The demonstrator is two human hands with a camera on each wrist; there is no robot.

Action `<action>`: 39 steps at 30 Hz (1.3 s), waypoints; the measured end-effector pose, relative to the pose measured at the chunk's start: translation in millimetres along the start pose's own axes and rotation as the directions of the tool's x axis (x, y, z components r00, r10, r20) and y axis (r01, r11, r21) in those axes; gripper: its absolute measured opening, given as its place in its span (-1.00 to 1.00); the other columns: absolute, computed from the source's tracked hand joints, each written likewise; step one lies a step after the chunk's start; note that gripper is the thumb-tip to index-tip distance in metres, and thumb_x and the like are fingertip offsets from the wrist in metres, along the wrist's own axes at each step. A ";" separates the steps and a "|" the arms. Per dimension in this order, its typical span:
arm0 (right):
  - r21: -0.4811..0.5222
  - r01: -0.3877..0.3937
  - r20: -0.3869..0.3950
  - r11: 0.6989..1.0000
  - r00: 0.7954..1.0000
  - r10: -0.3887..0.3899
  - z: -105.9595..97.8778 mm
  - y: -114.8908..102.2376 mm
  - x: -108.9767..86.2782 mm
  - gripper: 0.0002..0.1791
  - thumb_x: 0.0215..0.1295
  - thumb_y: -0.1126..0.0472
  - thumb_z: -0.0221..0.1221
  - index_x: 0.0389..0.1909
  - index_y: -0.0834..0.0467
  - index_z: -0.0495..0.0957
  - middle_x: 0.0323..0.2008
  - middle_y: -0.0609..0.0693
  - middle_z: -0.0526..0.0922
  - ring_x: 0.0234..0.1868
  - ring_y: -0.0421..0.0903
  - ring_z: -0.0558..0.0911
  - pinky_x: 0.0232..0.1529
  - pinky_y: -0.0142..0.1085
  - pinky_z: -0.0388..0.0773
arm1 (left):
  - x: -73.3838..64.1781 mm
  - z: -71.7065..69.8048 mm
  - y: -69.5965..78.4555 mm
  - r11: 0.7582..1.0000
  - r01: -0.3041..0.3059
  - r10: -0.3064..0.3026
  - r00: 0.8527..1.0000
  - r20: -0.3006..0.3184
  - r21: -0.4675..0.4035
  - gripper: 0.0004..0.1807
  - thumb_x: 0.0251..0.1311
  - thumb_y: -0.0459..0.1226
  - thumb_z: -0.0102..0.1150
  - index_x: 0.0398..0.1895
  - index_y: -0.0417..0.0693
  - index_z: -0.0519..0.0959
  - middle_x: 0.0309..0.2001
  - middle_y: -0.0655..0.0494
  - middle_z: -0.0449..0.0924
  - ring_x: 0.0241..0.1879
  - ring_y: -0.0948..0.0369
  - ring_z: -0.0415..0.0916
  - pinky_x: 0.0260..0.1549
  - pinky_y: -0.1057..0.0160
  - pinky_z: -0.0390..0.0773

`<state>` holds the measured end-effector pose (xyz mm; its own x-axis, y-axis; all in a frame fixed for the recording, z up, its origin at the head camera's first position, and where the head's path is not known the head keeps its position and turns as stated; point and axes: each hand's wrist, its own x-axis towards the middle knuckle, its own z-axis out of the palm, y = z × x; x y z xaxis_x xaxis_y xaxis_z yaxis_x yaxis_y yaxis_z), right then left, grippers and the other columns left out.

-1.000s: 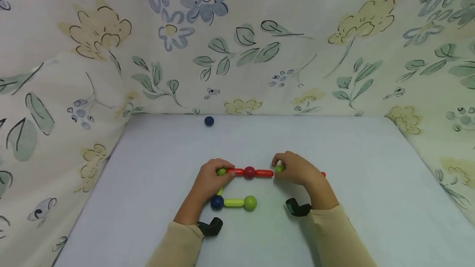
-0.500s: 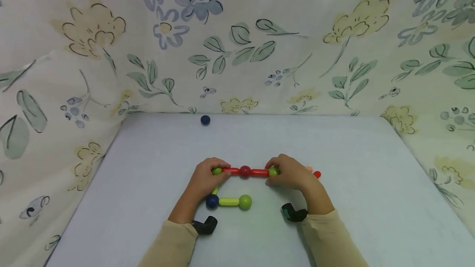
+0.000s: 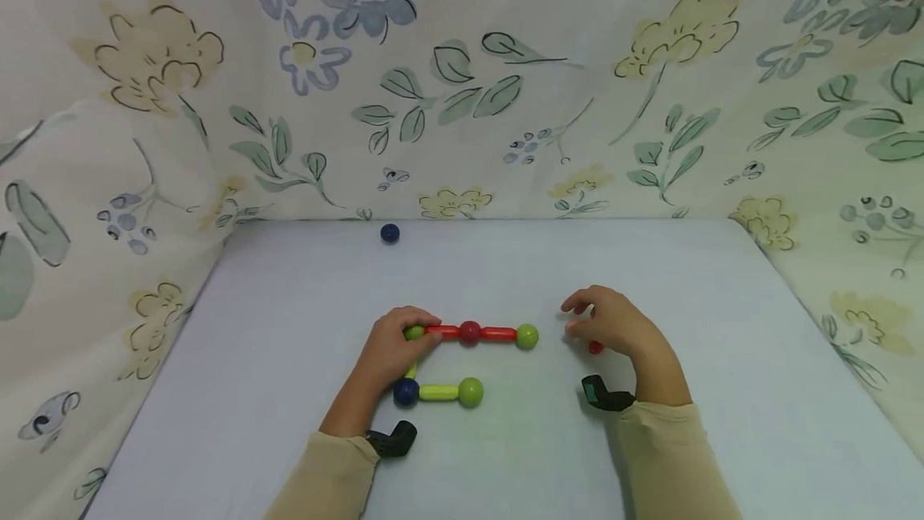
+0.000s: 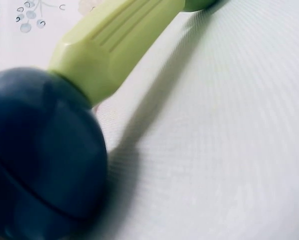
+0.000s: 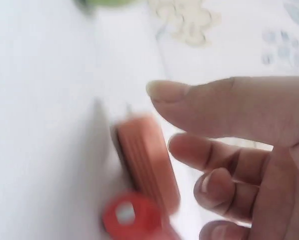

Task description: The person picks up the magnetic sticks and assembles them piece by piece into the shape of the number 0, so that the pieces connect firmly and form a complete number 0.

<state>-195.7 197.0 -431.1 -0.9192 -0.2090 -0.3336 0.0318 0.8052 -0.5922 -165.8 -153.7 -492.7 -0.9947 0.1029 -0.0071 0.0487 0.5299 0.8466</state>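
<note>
My left hand [image 3: 393, 347] pinches the green ball [image 3: 414, 333] where it meets a red rod, in the head view. From there a line runs right: red rod [image 3: 446, 332], red ball [image 3: 470, 333], second red rod [image 3: 498, 334], another green ball [image 3: 527, 336]. Below, a yellow-green rod joins a dark blue ball [image 3: 406, 392], then a lime rod [image 3: 439, 393] and a green ball [image 3: 471, 392]. To the right, my right hand [image 3: 621, 327] holds nothing; its thumb and fingers stand apart beside an orange rod [image 5: 147, 160] and a red rod [image 5: 132, 217].
A loose dark blue ball [image 3: 390, 233] lies near the far edge of the white table [image 3: 303, 279]. Behind the table hangs a flowered cloth [image 3: 462, 103]. Each wrist wears a small black camera, one being the right camera [image 3: 606, 394].
My right hand brought a green ball to the second red rod's end, let go of it there, and moved right to the loose rods. My left hand keeps its hold.
</note>
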 end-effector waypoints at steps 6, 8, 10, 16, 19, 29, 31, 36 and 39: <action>-0.014 -0.054 -0.021 0.998 0.998 0.054 -6.5 14.1 0.3 -0.51 0.09 -0.16 0.39 -0.09 0.10 0.65 -0.26 0.01 0.62 -0.34 -0.08 0.55 -0.31 -0.23 0.45 | -0.6 -0.7 0.9 1.000 0.008 -0.008 1.000 -0.003 -0.008 -0.85 0.11 -0.15 0.42 -0.23 0.27 0.73 -0.09 0.27 0.65 -0.02 0.20 0.49 0.02 0.11 0.43; -0.015 -0.049 -0.023 0.999 0.999 0.049 -5.2 14.1 1.4 -0.51 0.10 -0.17 0.38 -0.11 0.11 0.66 -0.37 -0.01 0.63 -0.39 -0.09 0.56 -0.32 -0.23 0.46 | -0.7 -0.4 1.1 1.000 0.013 -0.013 1.000 -0.004 -0.006 -0.85 0.12 -0.15 0.41 -0.23 0.27 0.73 -0.10 0.27 0.65 -0.02 0.20 0.49 0.01 0.12 0.43; -0.025 -0.047 -0.027 0.999 0.999 0.046 -2.3 11.5 2.9 -0.55 0.12 -0.16 0.37 -0.15 0.11 0.67 -0.43 -0.03 0.63 -0.42 -0.10 0.56 -0.34 -0.23 0.45 | -0.9 0.1 1.0 1.000 0.017 -0.017 1.000 -0.006 -0.002 -0.85 0.12 -0.15 0.41 -0.22 0.28 0.73 -0.10 0.27 0.65 -0.02 0.20 0.49 0.01 0.12 0.44; -0.088 -0.022 -0.036 0.996 0.999 0.019 9.4 -3.3 7.0 -0.67 0.17 -0.08 0.37 -0.24 0.09 0.67 -0.38 -0.02 0.59 -0.37 -0.09 0.51 -0.38 -0.25 0.43 | -1.5 1.0 0.4 1.000 0.016 -0.016 1.000 -0.017 0.007 -0.84 0.13 -0.13 0.40 -0.21 0.29 0.73 -0.08 0.29 0.65 0.00 0.20 0.50 0.02 0.11 0.44; -0.110 0.014 -0.043 0.994 0.999 -0.018 15.2 -9.3 8.0 -0.74 0.13 0.02 0.39 -0.24 0.07 0.66 -0.36 -0.02 0.56 -0.35 -0.08 0.50 -0.37 -0.26 0.41 | -1.6 1.0 0.5 1.000 0.015 -0.015 1.000 -0.021 0.007 -0.85 0.14 -0.13 0.39 -0.20 0.28 0.73 -0.08 0.28 0.65 0.00 0.20 0.50 0.02 0.10 0.45; -0.125 0.066 -0.038 0.990 0.997 -0.071 18.6 -18.0 3.8 -0.87 0.21 0.05 0.30 -0.31 0.00 0.65 -0.43 -0.06 0.53 -0.38 -0.10 0.47 -0.43 -0.26 0.37 | -0.6 1.2 0.8 1.000 0.021 -0.021 1.000 -0.017 0.022 -0.85 0.16 -0.11 0.38 -0.19 0.27 0.73 -0.08 0.28 0.64 -0.02 0.21 0.49 0.00 0.10 0.44; -0.124 0.075 -0.035 0.989 0.996 -0.080 15.3 -18.8 0.5 -0.85 0.24 0.00 0.27 -0.31 -0.01 0.65 -0.44 -0.06 0.52 -0.36 -0.09 0.46 -0.43 -0.25 0.37 | -0.2 1.1 1.2 0.999 0.027 -0.026 1.000 -0.013 0.019 -0.85 0.16 -0.11 0.38 -0.19 0.27 0.73 -0.08 0.28 0.64 -0.04 0.21 0.48 -0.03 0.12 0.44; -0.032 0.128 0.036 0.991 0.991 -0.127 10.1 -22.7 -6.6 -0.84 0.21 -0.03 0.32 -0.29 -0.06 0.67 -0.44 -0.07 0.52 -0.34 -0.10 0.46 -0.37 -0.25 0.39 | 0.0 1.0 1.5 1.000 0.029 -0.029 1.000 -0.006 0.006 -0.84 0.14 -0.13 0.39 -0.19 0.27 0.73 -0.08 0.26 0.64 -0.08 0.21 0.47 -0.08 0.16 0.43; 0.047 0.172 0.124 0.984 0.976 -0.176 10.6 -27.1 -9.6 -0.86 0.16 0.02 0.37 -0.30 -0.06 0.69 -0.46 -0.07 0.52 -0.36 -0.10 0.46 -0.38 -0.26 0.38 | -0.2 0.3 2.1 1.000 0.030 -0.030 1.000 -0.005 0.009 -0.84 0.14 -0.12 0.39 -0.19 0.27 0.73 -0.08 0.26 0.64 -0.06 0.21 0.47 -0.06 0.17 0.43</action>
<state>-183.5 171.3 -419.6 -0.8546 -0.4149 -0.3122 -0.1084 0.7305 -0.6742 -165.5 -152.3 -491.1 -0.9961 0.0829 -0.0299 0.0197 0.5400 0.8414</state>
